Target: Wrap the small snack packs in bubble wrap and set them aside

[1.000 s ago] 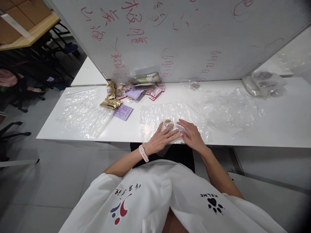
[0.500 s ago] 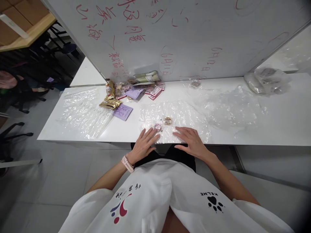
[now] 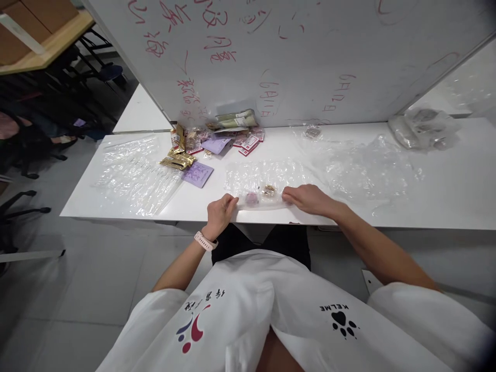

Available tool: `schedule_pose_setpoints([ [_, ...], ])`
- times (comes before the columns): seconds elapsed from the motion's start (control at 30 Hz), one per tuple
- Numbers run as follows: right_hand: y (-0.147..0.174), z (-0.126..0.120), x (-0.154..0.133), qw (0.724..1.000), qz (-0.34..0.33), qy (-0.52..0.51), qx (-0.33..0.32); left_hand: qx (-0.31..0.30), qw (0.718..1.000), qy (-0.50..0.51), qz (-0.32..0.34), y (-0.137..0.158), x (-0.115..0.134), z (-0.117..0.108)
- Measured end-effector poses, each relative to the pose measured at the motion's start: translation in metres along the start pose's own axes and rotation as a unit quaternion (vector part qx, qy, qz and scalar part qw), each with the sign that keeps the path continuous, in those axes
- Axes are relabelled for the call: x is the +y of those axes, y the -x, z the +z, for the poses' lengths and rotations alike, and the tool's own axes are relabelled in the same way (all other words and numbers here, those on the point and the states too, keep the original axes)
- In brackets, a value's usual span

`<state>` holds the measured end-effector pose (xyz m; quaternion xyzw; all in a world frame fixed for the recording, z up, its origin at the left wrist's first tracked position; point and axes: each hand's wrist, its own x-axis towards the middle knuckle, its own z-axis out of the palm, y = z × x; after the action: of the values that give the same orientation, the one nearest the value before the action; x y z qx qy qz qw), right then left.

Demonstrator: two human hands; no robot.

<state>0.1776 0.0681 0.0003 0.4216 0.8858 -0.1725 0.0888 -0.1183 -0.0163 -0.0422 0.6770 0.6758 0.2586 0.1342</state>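
A clear plastic bag [image 3: 267, 173] lies flat on the white table [image 3: 209, 204] in front of me. Under its film show a small pinkish-purple round item [image 3: 251, 198] and a small gold-brown item [image 3: 268, 190], side by side. My left hand [image 3: 221, 212] is closed in a pinch on the bag's near left corner. At the near right corner, my right hand [image 3: 306, 199] is likewise closed on the bag. The near edge between the hands looks straight and slightly lifted or folded. My fingertips partly hide the corners.
Left of me lies a fan of clear plastic bags [image 3: 132, 175]. Gold packets [image 3: 178, 159], a purple packet [image 3: 198, 174] and red-and-white cards [image 3: 249, 145] are heaped by the whiteboard [image 3: 294, 57]. More crumpled clear film [image 3: 368, 173] spreads to the right, with a bundled plastic bag [image 3: 426, 129] behind.
Both hands have gone from spread fingers resting on the bag to pinching its near corners. The bag's near edge has moved away from the table edge, and my right hand has risen slightly.
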Motion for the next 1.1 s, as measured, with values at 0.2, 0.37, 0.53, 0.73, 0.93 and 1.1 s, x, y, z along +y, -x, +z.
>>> schedule_pose_setpoints([
  [0.2, -0.046, -0.019, 0.001, 0.995, 0.033, 0.089, -0.029, -0.064, 0.992, -0.094, -0.045, -0.03, 0.007, -0.003],
  [0.37, -0.049, 0.014, -0.007, 0.966, -0.063, 0.118, 0.22, -0.049, 0.988, -0.146, -0.002, -0.035, 0.007, 0.004],
  [0.53, -0.043, 0.051, 0.001, 0.943, -0.18, -0.012, 0.278, -0.019, 0.962, -0.122, 0.244, -0.039, -0.002, 0.011],
  [0.73, -0.036, 0.058, 0.013, 0.948, -0.206, -0.071, 0.231, -0.11, 0.934, -0.147, 0.306, -0.034, -0.003, 0.0],
  [0.93, -0.042, 0.061, 0.007, 0.956, -0.167, -0.059, 0.233, -0.101, 0.952, -0.133, 0.257, -0.039, -0.002, 0.008],
  [1.1, -0.044, 0.039, -0.002, 0.981, -0.051, -0.005, 0.186, -0.13, 0.969, -0.134, 0.164, -0.061, 0.005, -0.001],
])
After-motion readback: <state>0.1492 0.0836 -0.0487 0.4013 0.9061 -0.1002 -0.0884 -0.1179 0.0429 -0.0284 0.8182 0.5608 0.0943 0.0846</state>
